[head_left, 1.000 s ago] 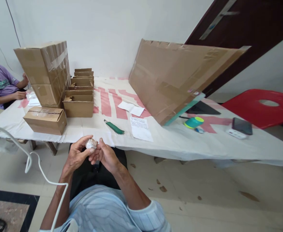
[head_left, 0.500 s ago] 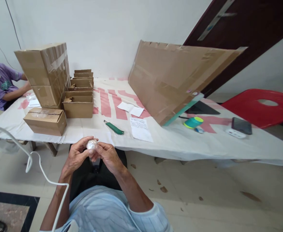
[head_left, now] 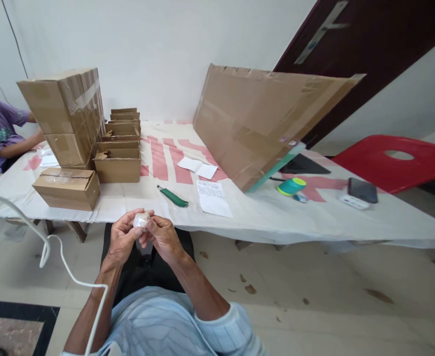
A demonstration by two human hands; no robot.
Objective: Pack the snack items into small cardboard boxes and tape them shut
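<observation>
Whitish shiny lump [head_left: 140, 220], left hand [head_left: 122, 238] and right hand [head_left: 165, 240] pinching it, green cutter [head_left: 174, 197] lying beyond

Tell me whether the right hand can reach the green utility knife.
Probably yes: the green utility knife lies just past the right hand, nothing standing between them. That hand would first have to let go of the small wrapped item, which the left hand also holds.

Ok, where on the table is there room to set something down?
A wide patch lies between the marked sheet, the cardboard panel, the teal object and the table's front edge. A smaller one sits between the closed box and the green tool. The left side is crowded with stacked boxes and open boxes.
</observation>
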